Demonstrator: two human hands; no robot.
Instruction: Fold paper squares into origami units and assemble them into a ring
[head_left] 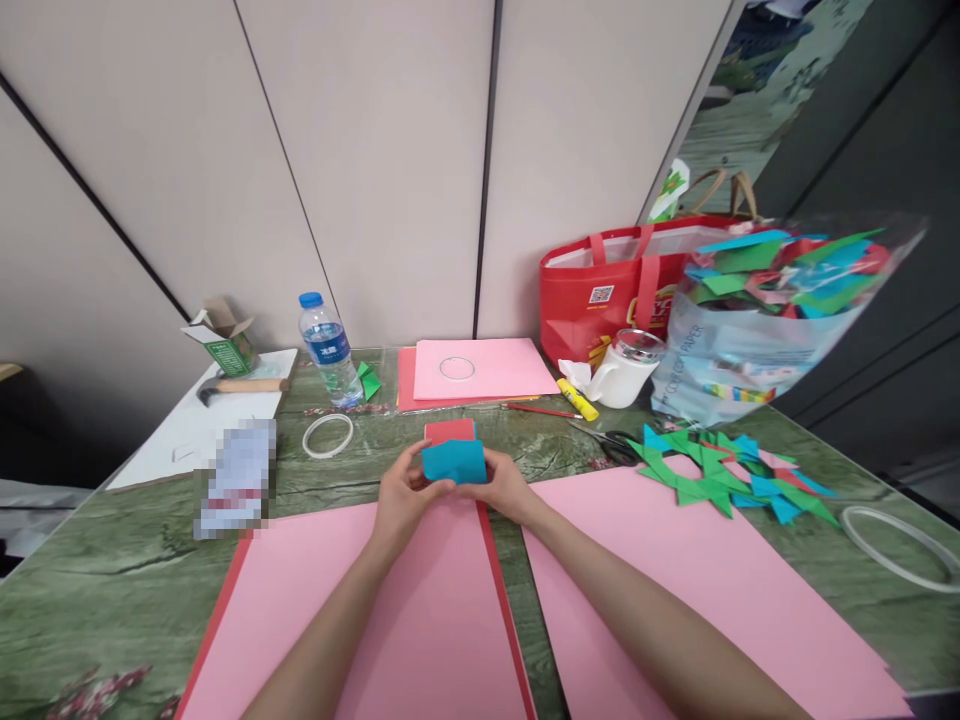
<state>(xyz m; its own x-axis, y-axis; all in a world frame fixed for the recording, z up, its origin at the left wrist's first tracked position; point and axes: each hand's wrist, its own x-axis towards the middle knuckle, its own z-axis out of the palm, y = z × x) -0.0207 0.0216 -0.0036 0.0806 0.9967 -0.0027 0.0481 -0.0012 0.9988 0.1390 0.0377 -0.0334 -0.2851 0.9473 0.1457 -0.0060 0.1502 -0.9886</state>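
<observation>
A small blue piece of paper [454, 462], bent along its upper edge, is held between my two hands over the top edge of a large pink sheet [420, 610]. My left hand [409, 497] pinches its left side with thumb and fingers. On its right side my right hand [504, 486] grips it, the thumb along the lower edge. Just behind the blue paper lies a small stack of red paper squares [450, 431], partly hidden by it. The pink sheet has a red sheet showing at its borders.
Folded paper stars [690, 480], scissors [619, 446], a glue stick [577, 398] and a red pencil [544, 409] lie right. Behind stand a white mug [624, 372], a red bag [577, 300] and a bag of paper pieces [739, 350]. Left are a water bottle [330, 350], tape ring [328, 436] and hammer [244, 387].
</observation>
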